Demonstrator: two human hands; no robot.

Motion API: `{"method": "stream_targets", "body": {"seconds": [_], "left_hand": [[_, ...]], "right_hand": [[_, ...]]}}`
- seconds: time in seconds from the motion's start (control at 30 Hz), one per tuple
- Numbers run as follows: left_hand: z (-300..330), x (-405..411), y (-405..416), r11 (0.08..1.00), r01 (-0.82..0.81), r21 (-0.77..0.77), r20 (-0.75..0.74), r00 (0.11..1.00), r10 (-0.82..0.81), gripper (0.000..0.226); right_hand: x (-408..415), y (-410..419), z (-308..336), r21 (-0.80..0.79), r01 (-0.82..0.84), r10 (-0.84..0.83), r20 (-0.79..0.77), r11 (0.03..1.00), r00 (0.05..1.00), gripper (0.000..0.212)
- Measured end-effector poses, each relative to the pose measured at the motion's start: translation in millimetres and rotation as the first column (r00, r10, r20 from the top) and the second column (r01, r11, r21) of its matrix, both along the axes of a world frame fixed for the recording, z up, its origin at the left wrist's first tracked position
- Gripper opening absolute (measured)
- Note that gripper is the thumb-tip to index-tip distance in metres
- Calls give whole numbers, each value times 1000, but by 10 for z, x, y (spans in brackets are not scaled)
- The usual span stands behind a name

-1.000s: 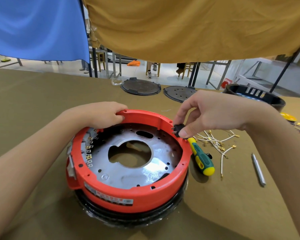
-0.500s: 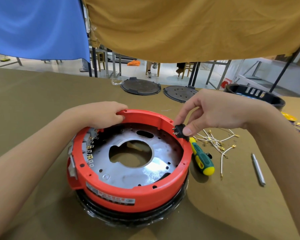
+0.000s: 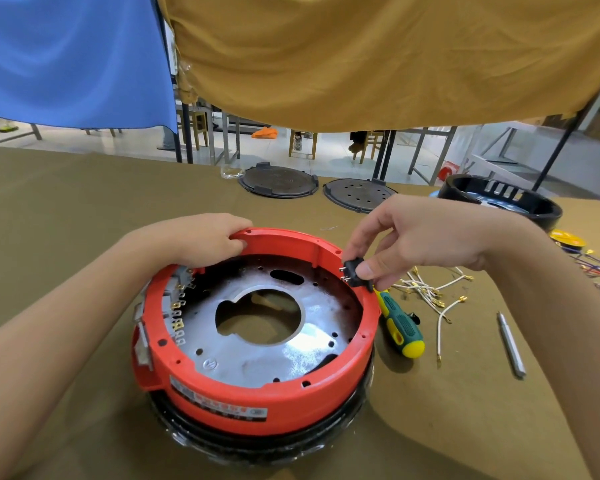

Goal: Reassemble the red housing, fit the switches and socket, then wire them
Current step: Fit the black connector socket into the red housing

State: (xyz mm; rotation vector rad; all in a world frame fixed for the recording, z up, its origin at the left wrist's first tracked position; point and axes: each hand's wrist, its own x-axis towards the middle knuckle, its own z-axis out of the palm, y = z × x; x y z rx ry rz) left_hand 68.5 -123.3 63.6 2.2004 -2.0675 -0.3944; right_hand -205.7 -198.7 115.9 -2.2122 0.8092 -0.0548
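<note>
Olive cloth covers the tabletop (image 3: 66,209). Red housing (image 3: 257,403) sits centered on it. My left hand (image 3: 201,239) grips its far rim. My right hand (image 3: 420,233) pinches 1 black switch (image 3: 353,268) at the right rim, terminals facing inward; screwdriver (image 3: 400,323) lies just beside.

1. Lying at right centre, just beside the red ring: green-and-yellow screwdriver (image 3: 400,323).
2. Resting further right, apart from it: slim metal bit (image 3: 511,346).
3. Sitting side by side at upper centre: two dark round lids (image 3: 278,182).
4. Standing at upper right: black slotted tub (image 3: 503,199).
5. Hanging across the top: blue cloth (image 3: 73,57) and mustard cloth (image 3: 378,57).
</note>
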Motion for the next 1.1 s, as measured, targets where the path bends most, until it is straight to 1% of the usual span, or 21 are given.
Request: {"method": "stream_targets", "body": {"seconds": [0.1, 0.17, 0.23, 0.3, 0.33, 0.37, 0.43, 0.47, 0.5, 0.53, 0.57, 0.6, 0.63, 0.7, 0.73, 0.77, 0.8, 0.87, 0.97, 1.03, 1.1], "left_hand": [[13, -8, -5, 1000, -10, 1, 0, 1000, 10, 13], [33, -17, -1, 1000, -16, 15, 15, 1000, 16, 13], [70, -24, 12, 999, -21, 28, 60, 998, 19, 12], [127, -15, 27, 998, -30, 46, 123, 992, 24, 11], [161, -10, 47, 996, -45, 80, 141, 989, 33, 15], [204, -8, 78, 988, -73, 137, 127, 990, 56, 22], [301, -8, 163, 939, -144, 311, 13, 989, 148, 35], [347, -24, 211, 901, -168, 401, -18, 981, 191, 40], [395, -48, 254, 865, -173, 471, -12, 979, 202, 42], [429, -67, 285, 842, -170, 512, 18, 982, 188, 40], [447, -90, 297, 835, -173, 522, 49, 984, 173, 35], [446, -113, 291, 850, -167, 500, 67, 986, 154, 29], [427, -127, 269, 882, -151, 446, 77, 988, 130, 28], [342, -153, 181, 968, -64, 243, 77, 996, 47, 32], [295, -182, 139, 991, 0, 135, 61, 998, -8, 31], [250, -209, 106, 997, 62, 54, 33, 997, -64, 28], [213, -224, 83, 994, 110, 12, 13, 994, -110, 25], [190, -219, 64, 989, 151, 0, 19, 988, -151, 22], [205, -178, 67, 990, 136, 29, 54, 989, -138, 22], [212, -172, 63, 991, 127, 41, 67, 989, -129, 22], [216, -181, 64, 991, 123, 49, 78, 989, -126, 23]], "right_hand": [[16, 36, 15, 2, 23, -23, -28, 1000, 999, 11], [43, 75, 18, -33, 35, -38, -78, 999, 996, 13], [92, 118, 0, -88, 50, -60, -104, 995, 993, 19], [154, 153, -30, -151, 63, -78, -89, 986, 993, 21], [184, 160, -52, -181, 76, -92, -81, 981, 992, 23], [210, 161, -75, -203, 96, -112, -69, 974, 991, 27], [237, 139, -124, -207, 141, -147, -14, 968, 989, 35], [242, 120, -151, -185, 156, -154, 25, 970, 988, 35], [244, 97, -176, -154, 163, -155, 63, 974, 986, 31], [244, 75, -200, -121, 172, -161, 96, 978, 982, 26], [242, 49, -223, -78, 185, -174, 126, 980, 977, 22], [237, 22, -247, -16, 198, -193, 154, 980, 969, 19], [231, -7, -267, 58, 204, -212, 180, 977, 961, 18], [222, -52, -301, 177, 202, -238, 213, 963, 948, 18], [219, -65, -315, 207, 198, -243, 223, 958, 944, 18], [217, -73, -328, 226, 193, -245, 233, 955, 941, 19], [217, -75, -342, 242, 186, -246, 247, 952, 937, 18], [226, -78, -360, 288, 181, -266, 290, 940, 919, 17], [229, -98, -367, 357, 200, -335, 368, 912, 867, 19], [235, -89, -364, 345, 198, -323, 358, 918, 876, 22], [266, -60, -377, 279, 204, -290, 319, 939, 902, 23]]}}
